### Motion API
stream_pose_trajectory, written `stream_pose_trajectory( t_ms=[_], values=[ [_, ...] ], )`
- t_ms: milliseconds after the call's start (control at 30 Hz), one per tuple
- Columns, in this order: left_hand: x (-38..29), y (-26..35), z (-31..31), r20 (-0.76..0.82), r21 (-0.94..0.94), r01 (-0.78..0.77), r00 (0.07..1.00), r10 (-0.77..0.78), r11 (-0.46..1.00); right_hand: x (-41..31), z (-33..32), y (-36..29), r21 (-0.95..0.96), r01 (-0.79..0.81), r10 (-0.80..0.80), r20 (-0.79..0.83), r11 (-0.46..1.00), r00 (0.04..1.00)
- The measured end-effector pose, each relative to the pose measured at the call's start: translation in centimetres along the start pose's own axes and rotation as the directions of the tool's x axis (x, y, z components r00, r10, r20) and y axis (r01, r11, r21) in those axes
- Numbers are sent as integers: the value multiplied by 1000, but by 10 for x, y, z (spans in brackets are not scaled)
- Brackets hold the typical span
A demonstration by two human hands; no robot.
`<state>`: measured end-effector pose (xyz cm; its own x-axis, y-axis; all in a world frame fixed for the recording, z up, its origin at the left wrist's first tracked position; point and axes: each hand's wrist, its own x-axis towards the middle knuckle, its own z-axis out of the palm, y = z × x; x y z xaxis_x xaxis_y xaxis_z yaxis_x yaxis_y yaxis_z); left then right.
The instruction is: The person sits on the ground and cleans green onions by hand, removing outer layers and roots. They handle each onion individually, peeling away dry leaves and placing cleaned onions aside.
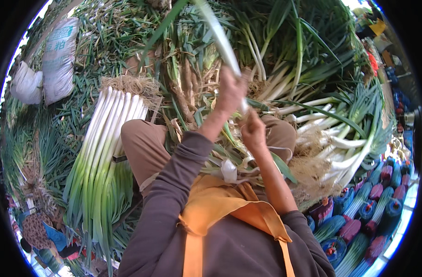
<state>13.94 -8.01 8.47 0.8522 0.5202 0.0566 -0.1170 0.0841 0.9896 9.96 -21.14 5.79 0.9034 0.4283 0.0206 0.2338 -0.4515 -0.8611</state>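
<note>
Both hands are around one leek with a long white stalk, blurred by motion, in front of my knees. My left hand grips the stalk partway along, its leafy end pointing away from me. Nearer to me, my right hand is closed at the lower end of the same leek, where the roots cannot be made out. On my left lies a bundle of cleaned leeks, white stalks side by side and roots away from me. A heap of unpeeled leeks with roots and soil lies on my right. Peeled leaf scraps lie on my lap.
Cut green leaves cover the ground ahead. A printed woven sack and a white bag stand at far left. More leeks lie ahead right. Wrapped leek bundles are at lower right; another person is at lower left.
</note>
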Motion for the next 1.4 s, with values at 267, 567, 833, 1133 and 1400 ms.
stream_pose_trajectory(
  t_ms=[267,567,833,1133,1400],
  values=[
    [19,-163,-115,-356,687,406,911,-207,603,225,-88,131,-538,-218,11,-361,814,932],
    [10,-236,-180,-264,184,747,663,-700,639,153,122,143,140,-565,420,530,813,736],
    [-88,-134,-127,122,99,649,744,-657,754,107,162,105,399,-829,281,806,391,520],
    [-62,-108,-157,-17,-266,700,684,-729,663,-33,74,19,-69,-191,201,464,979,863],
    [-36,-31,-116,-181,237,167,975,-126,957,-87,7,-33,143,-134,81,326,981,942]
  ],
)
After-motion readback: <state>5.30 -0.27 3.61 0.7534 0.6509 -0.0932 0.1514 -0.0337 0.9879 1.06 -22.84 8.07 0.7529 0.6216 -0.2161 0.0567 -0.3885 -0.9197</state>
